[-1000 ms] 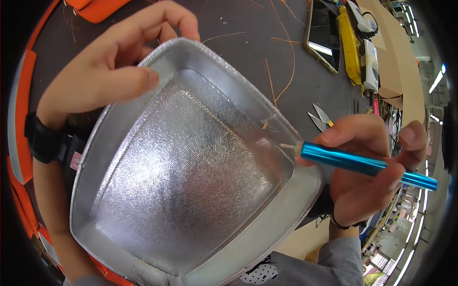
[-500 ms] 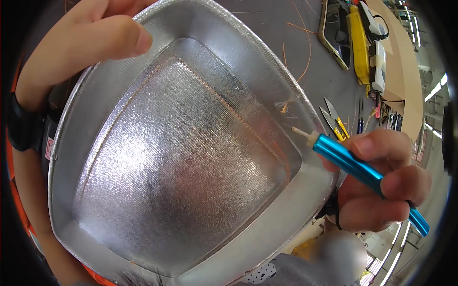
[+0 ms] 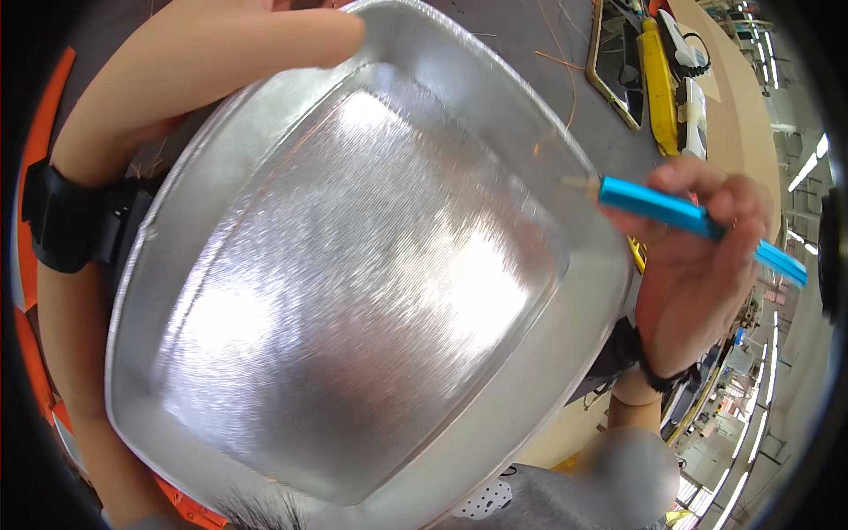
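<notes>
A large shell lined with silver foil [image 3: 353,274], a rounded square with raised walls and a seam around its floor, is tilted up in front of me. It looks like part of an insulated bag. My left hand [image 3: 238,53] grips its upper-left rim, thumb over the edge on the inner side and the other fingers mostly hidden. Beyond the right wall, my right hand [image 3: 702,247] is closed around a shiny blue pen-like tool [image 3: 654,205]. Its thin pale tip points left over the shell's upper-right wall; whether it touches the foil I cannot tell.
On the dark table [image 3: 521,26] behind lie loose orange threads [image 3: 561,62], a phone-like device [image 3: 618,75], a yellow tool [image 3: 658,88] and white devices [image 3: 693,115]. Brown cardboard [image 3: 738,115] stands at the right. Yellow-handled snips [image 3: 636,254] are mostly covered by the shell and right hand.
The shell has shifted right and tilted, moving its bright reflections. My left hand has moved right with it. My right hand and the blue tool have risen, the tool now lying flatter.
</notes>
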Motion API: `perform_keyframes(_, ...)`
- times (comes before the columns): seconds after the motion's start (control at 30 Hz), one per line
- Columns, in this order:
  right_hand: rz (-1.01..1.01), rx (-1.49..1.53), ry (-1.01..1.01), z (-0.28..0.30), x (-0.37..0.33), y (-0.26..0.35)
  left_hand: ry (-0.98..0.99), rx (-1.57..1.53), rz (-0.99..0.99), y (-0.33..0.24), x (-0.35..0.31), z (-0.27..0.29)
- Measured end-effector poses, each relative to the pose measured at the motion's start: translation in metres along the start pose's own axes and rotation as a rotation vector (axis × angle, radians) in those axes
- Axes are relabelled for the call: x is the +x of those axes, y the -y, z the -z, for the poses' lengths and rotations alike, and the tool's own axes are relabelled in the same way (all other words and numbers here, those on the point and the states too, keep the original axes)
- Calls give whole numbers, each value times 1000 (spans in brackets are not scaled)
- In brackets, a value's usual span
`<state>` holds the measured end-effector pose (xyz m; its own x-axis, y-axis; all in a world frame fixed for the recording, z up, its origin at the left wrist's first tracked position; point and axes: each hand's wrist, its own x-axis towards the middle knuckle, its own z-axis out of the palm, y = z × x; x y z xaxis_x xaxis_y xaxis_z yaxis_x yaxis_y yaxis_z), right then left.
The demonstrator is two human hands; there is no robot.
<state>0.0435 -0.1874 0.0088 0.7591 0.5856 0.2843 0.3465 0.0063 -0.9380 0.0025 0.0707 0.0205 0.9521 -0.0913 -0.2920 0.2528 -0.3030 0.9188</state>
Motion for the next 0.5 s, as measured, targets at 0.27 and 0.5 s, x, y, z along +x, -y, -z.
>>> perform_keyframes(0.27,-68,288,-9,25,23,-17,-191,440,-422,24,-25,-26)
perform_keyframes(0.5,-155,405,-9,1,12,-17,-131,1049,-442,22,-46,-6)
